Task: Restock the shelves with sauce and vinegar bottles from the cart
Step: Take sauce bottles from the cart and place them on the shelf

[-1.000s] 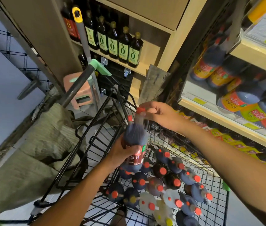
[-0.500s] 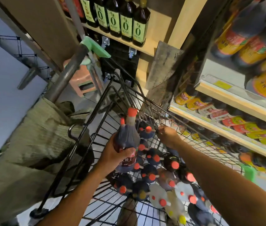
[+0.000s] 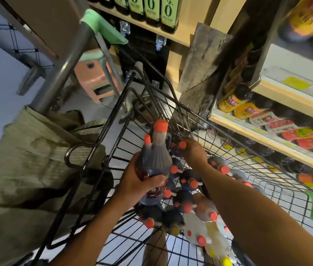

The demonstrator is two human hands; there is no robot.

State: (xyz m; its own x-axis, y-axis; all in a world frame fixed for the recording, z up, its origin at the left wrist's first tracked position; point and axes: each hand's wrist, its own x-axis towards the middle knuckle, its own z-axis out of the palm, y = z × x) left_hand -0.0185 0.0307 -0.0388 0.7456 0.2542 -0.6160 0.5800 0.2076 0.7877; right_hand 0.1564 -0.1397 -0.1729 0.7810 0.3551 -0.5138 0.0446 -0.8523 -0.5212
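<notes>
There is one wire cart (image 3: 125, 135). Two hands are over it: the left hand (image 3: 132, 181) holds one raised bottle (image 3: 154, 158), and the right hand (image 3: 192, 152) grips one corner bottle (image 3: 182, 144) inside the cart. Also inside the cart stand at least eight more dark red-capped bottles (image 3: 185, 177) and two pale bottles (image 3: 196, 231); the nearest are hard to count. Beyond the cart are four green-labelled bottles (image 3: 151, 6) and one pink stool (image 3: 92, 77); left of it lies one cloth sack (image 3: 27, 160).

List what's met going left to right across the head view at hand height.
Olive sack → left hand → dark bottle it holds → right hand, gripping a red-capped bottle → stocked shelf.
</notes>
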